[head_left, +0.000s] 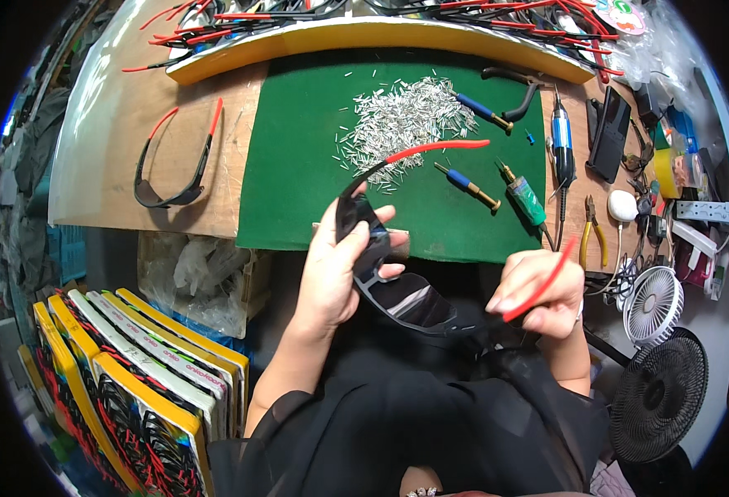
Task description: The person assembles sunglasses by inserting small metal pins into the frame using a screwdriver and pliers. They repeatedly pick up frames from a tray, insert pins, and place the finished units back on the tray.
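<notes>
A pair of black wraparound sunglasses [414, 302] with red temple tips is held between my two hands, over my lap at the table's near edge. My left hand [339, 265] is closed around the lens at one side, thumb on the front. One temple rises from there, its red tip reaching over the green mat. My right hand [540, 294] pinches the other temple by its red end. Beyond my left hand, on the mat, spreads a heap of small silvery pins [410, 120]. A second pair of sunglasses [172, 195] stands on the wood at the left.
Blue-handled screwdrivers [469, 185], a green-handled one [526, 197], black pliers [520, 99], a blue pen-shaped tool [561, 137] and yellow pliers [593, 232] lie at right. A yellow-edged tray [381, 37] of eyewear stands behind; more trays [149, 389] are lower left. Fans [658, 393] stand lower right.
</notes>
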The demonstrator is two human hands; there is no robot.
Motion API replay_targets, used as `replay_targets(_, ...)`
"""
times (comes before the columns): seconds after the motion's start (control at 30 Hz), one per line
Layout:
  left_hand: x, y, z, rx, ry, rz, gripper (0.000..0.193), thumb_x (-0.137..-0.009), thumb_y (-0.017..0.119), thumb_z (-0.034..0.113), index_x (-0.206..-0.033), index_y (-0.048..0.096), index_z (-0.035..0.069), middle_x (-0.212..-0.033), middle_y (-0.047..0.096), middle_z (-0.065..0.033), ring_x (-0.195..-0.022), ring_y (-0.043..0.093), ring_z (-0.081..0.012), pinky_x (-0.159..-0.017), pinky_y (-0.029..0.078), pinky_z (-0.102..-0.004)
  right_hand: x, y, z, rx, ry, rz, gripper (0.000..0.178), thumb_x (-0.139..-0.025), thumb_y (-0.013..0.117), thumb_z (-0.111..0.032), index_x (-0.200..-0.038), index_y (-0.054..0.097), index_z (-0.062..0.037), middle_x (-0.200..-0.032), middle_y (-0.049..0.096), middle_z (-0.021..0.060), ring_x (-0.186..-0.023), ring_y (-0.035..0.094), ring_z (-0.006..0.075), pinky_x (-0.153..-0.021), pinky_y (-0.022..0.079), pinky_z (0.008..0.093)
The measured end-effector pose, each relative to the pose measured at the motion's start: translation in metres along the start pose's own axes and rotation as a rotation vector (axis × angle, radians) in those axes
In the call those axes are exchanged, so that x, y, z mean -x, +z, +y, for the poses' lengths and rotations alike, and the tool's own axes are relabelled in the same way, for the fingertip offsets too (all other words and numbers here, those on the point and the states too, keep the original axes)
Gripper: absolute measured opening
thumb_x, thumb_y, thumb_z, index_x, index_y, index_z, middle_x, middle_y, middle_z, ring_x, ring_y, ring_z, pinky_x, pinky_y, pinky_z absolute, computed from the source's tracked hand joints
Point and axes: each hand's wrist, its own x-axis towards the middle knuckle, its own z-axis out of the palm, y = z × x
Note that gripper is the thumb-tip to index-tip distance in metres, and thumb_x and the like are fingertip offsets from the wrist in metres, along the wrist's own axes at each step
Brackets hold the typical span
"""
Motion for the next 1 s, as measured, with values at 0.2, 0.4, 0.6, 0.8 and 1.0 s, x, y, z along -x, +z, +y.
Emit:
replay_targets(0.2, 0.007, 0.015, -0.023, -0.103, -0.392, -0.185, 0.040, -0.094, 0.041, 0.031, -0.128, 0.035, 0.011, -0.102, 0.057, -0.0110, -0.080, 0.063, -0.0183, -0.055, 0.054, -0.0257, -0.029, 0.009, 0.018, 0.476, 0.216, 0.239, 0.034, -0.077, 0.061, -0.003, -0.110, 0.056, -0.0006, -0.108, 0.053, 0.0113, -0.081, 0.057, 0.0131, -0.067, 0.048, 0.0260)
replay_targets(0.4, 0.001, 0.008, -0.027, -0.063, -0.391, -0.243, 0.041, -0.093, 0.043, 0.032, -0.128, 0.035, 0.011, -0.102, 0.057, -0.0127, -0.081, 0.063, -0.0190, -0.055, 0.054, -0.0262, -0.042, 0.027, 0.021, 0.710, -0.044, 0.099, 0.022, -0.072, 0.065, -0.001, -0.093, 0.062, -0.0039, -0.083, 0.060, 0.0100, -0.073, 0.061, 0.0230, -0.065, 0.050, 0.0299)
replay_targets(0.6, 0.000, 0.009, -0.022, -0.058, -0.548, -0.408, 0.050, -0.093, 0.044, 0.032, -0.133, 0.029, 0.006, -0.104, 0.058, -0.0184, -0.079, 0.064, -0.0236, -0.052, 0.054, -0.0257, -0.050, 0.007, 0.028, 0.364, 0.300, 0.286, 0.014, -0.082, 0.061, -0.005, -0.094, 0.060, 0.0013, -0.084, 0.062, 0.0079, -0.072, 0.061, 0.0130, -0.065, 0.049, 0.0231)
replay_targets(0.8, -0.005, -0.006, -0.023, 0.170, -0.751, -0.525, 0.051, -0.092, 0.045, 0.032, -0.130, 0.031, 0.000, -0.104, 0.058, -0.0231, -0.071, 0.066, -0.0288, -0.041, 0.051, -0.0226, -0.039, 0.009, 0.051, 0.356, 0.433, 0.090, 0.019, -0.087, 0.054, -0.017, -0.092, 0.060, 0.0000, -0.076, 0.059, 0.0078, -0.066, 0.057, 0.0154, -0.061, 0.045, 0.0261)
replay_targets(1.0, -0.005, -0.017, -0.035, 0.392, -0.818, -0.457, 0.042, -0.092, 0.043, 0.027, -0.122, 0.038, -0.001, -0.094, 0.060, -0.0272, -0.062, 0.064, -0.0346, -0.036, 0.048, -0.0257, -0.047, 0.013, 0.052, 0.154, 0.608, 0.082, 0.018, -0.086, 0.056, -0.018, -0.086, 0.060, -0.0007, -0.071, 0.059, 0.0096, -0.064, 0.058, 0.0192, -0.058, 0.045, 0.0265)
